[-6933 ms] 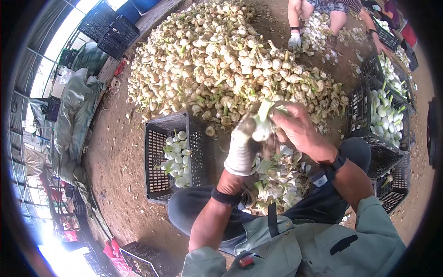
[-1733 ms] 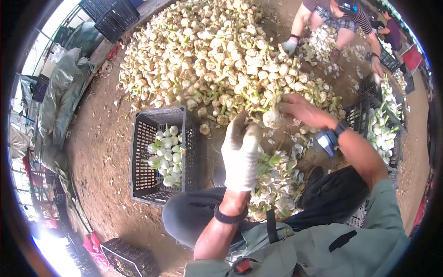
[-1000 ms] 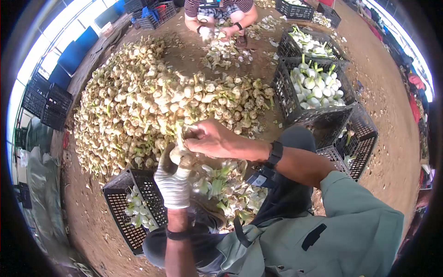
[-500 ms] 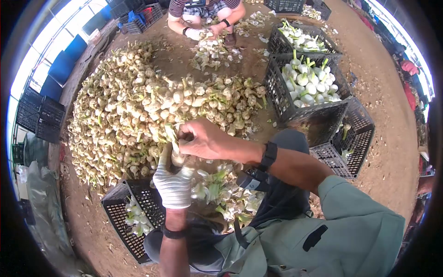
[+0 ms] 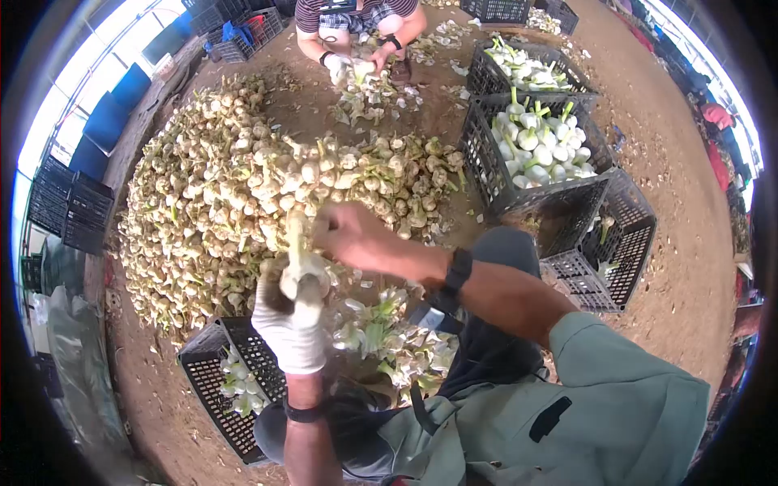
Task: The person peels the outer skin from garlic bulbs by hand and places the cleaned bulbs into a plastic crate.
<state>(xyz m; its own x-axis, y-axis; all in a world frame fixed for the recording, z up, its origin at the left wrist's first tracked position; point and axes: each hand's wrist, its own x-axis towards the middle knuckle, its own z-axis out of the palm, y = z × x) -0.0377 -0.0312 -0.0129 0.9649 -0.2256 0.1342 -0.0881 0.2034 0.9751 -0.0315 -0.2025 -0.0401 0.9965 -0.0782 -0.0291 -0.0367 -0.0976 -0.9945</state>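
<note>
My left hand, in a white knitted glove, grips a garlic bulb with its pale green stem pointing up. Bare and slightly blurred, my right hand is closed just right of the stem; whatever its fingers pinch is hidden. Beyond both hands spreads a big heap of unpeeled garlic. Stripped garlic skins lie on the ground between my legs. By my left knee, a black crate holds a few peeled garlic bulbs.
At right, a black crate is filled with white garlic bulbs, with another filled crate behind it. A crate nearer me holds few pieces. Across the heap, a person crouches, handling garlic.
My left hand has shifted slightly left and turned, showing the bulb more fully. My right hand has come away from the bulb to the stem's right. The other person's hands have moved slightly.
</note>
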